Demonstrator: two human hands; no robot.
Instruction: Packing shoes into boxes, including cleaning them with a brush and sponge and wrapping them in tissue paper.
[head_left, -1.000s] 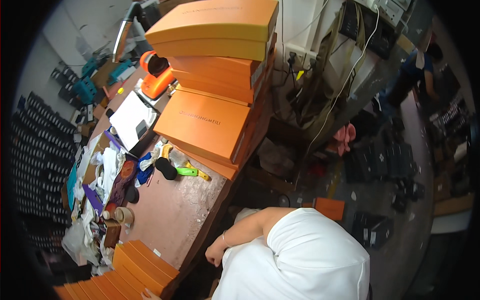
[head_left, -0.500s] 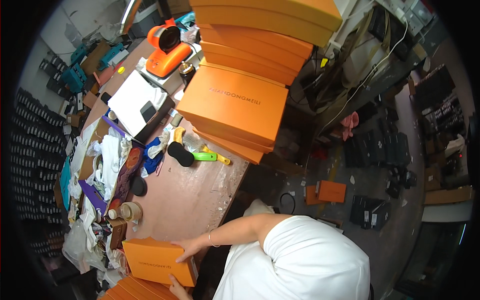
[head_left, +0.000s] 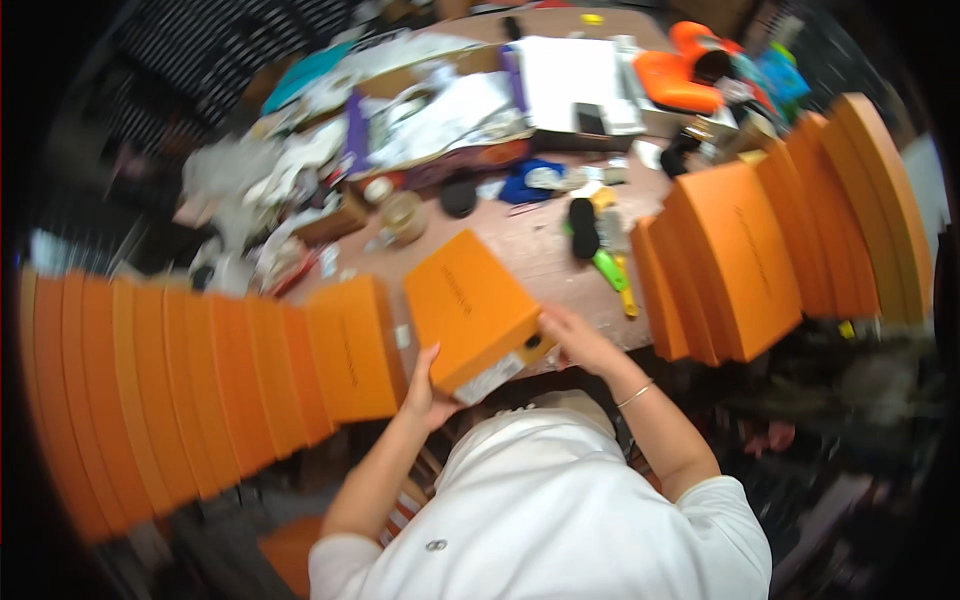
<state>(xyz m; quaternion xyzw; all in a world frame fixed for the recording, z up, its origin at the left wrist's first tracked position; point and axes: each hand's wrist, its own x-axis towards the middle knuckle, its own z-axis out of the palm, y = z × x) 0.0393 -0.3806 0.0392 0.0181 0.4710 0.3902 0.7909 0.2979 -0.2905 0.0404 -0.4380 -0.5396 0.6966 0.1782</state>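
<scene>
An orange shoebox (head_left: 468, 300) is held tilted over the near edge of the worktable, its lid on and a white label on the end toward me. My left hand (head_left: 428, 392) grips its near left corner, thumb up along the side. Around the right end, by a dark round hole, my right hand (head_left: 578, 338) has its fingers against the box; a thin bracelet circles that wrist. To the left stands a long stack of orange shoeboxes (head_left: 220, 370). Another stack of orange shoeboxes (head_left: 745, 260) is on the right. What the held box contains is hidden.
Behind the box lie a jar (head_left: 403, 215), a black round pad (head_left: 458, 197) and brushes with a green handle (head_left: 608, 270). Farther back are a purple-edged carton (head_left: 440, 145) of white paper, a white box (head_left: 572, 80) and an orange device (head_left: 680, 82).
My view has swung left. The shoebox, earlier by the left stack, is now in front of my chest between both hands, apart from that stack and turned.
</scene>
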